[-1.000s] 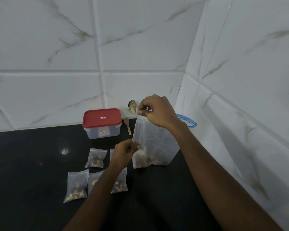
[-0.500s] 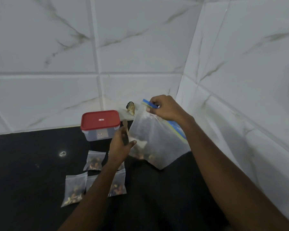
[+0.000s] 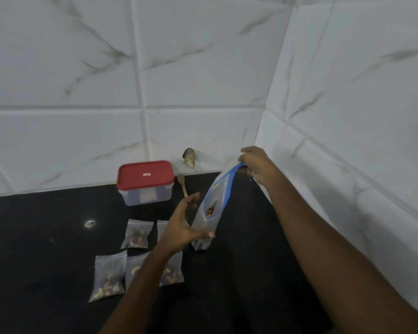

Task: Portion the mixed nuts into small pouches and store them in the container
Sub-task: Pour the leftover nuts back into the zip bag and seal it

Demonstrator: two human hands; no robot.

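Fingers (image 3: 247, 162) of the right hand (image 3: 258, 166) pinch the blue zip edge of the bag (image 3: 212, 222) at its top corner. The bag hangs tilted, so the nuts (image 3: 210, 210) left inside gather toward the low end, which touches the counter (image 3: 34, 261). The left hand (image 3: 182, 225), at 9 o'clock of the bag, is spread and grips nothing. Its fingertips (image 3: 209, 235) lie against the bag's lower side, apparently to steady it.

Filled pouches (image 3: 136, 233), five as far as can be counted, lie flat at 8 o'clock of the bag, close together and within easy reach. The left forearm hides parts of some.

At 10 o'clock of the bag, near the wall, the container (image 3: 146, 197) stands with its red lid (image 3: 145, 174) on, so it will need opening before any pouch goes in. A spoon (image 3: 182, 185) lies between container and bag, at 11 o'clock, its handle toward the person.

Portioning looks close to finished, and storing has yet to begin. With its mouth apparently parted, the bag could spill if tipped much further.
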